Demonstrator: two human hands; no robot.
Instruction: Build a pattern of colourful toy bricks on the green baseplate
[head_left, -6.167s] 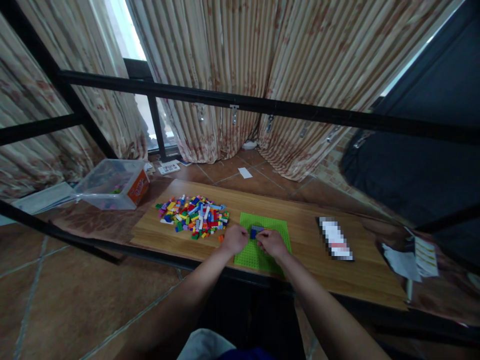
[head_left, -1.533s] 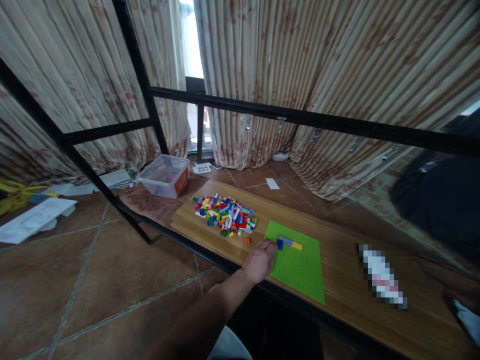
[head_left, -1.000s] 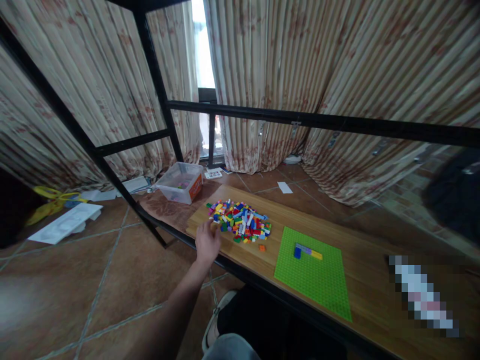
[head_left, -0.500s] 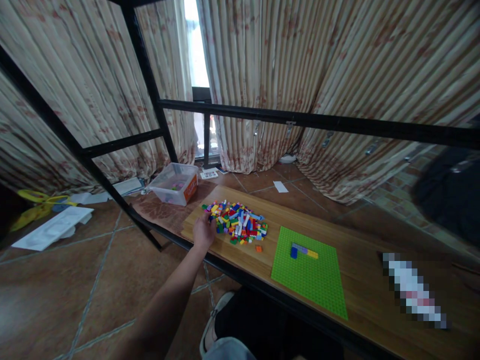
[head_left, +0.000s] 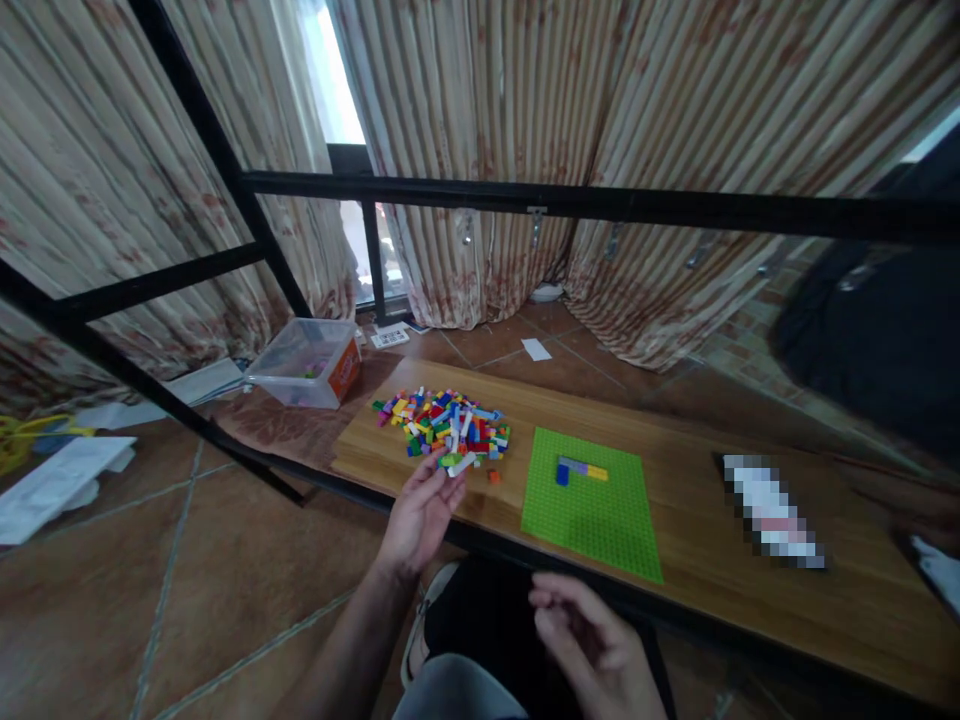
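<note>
My left hand (head_left: pixel 424 515) is turned palm up at the near edge of a heap of small toy bricks (head_left: pixel 442 415). Its fingertips are closed on a long white brick (head_left: pixel 463 465); lime green shows right beside it, and I cannot tell whether that piece is held too. My right hand (head_left: pixel 592 640) hovers above my lap, fingers loosely bent and apart from the thumb, with nothing visible in it. A green baseplate (head_left: pixel 592 535) lies right of the heap. On it, blue, grey-purple and yellow bricks (head_left: pixel 581 468) form a corner shape.
A single orange brick (head_left: pixel 494 476) lies between heap and baseplate on the wooden board (head_left: pixel 690 510). A clear plastic bin (head_left: pixel 300 375) stands at the left end. Farther right is a blurred-out flat item (head_left: pixel 772 510). Black metal bars (head_left: pixel 450 192) cross behind the board.
My left hand has moved right along the heap's near edge and turned palm up, with a white brick at its fingertips. My right hand has come into view. The camera view has shifted.
</note>
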